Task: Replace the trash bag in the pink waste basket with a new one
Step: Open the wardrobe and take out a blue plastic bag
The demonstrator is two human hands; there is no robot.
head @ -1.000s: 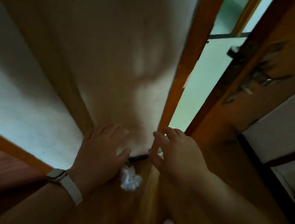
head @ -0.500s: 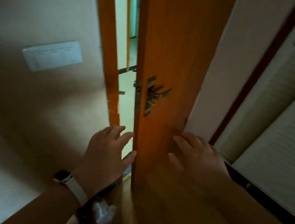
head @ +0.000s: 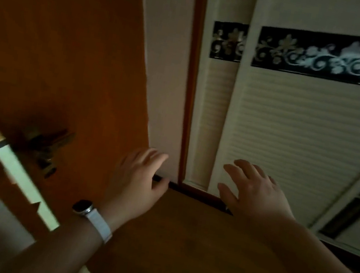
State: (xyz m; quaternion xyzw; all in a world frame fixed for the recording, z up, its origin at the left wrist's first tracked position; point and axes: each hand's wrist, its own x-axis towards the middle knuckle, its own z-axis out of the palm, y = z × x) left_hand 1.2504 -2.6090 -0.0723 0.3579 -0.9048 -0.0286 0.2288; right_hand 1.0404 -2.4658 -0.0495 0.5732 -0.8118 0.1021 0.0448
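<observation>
Neither the pink waste basket nor any trash bag is in view. My left hand [head: 137, 177], with a white-strapped watch on its wrist, hangs in front of me with fingers spread and nothing in it. My right hand [head: 253, 192] is held out beside it, also spread and holding nothing. Both hover above the wooden floor [head: 189, 253], near the base of the wall.
An orange wooden door [head: 58, 42] with a metal lever handle [head: 48, 149] stands ajar on the left, a bright gap [head: 22, 178] beside it. White louvred wardrobe doors [head: 306, 139] with a black floral band [head: 332, 57] fill the right. The room is dim.
My view has swung right, from the door gap and light switch to the wardrobe. The crumpled white thing on the floor has left the view. Both hands stay spread and hold nothing.
</observation>
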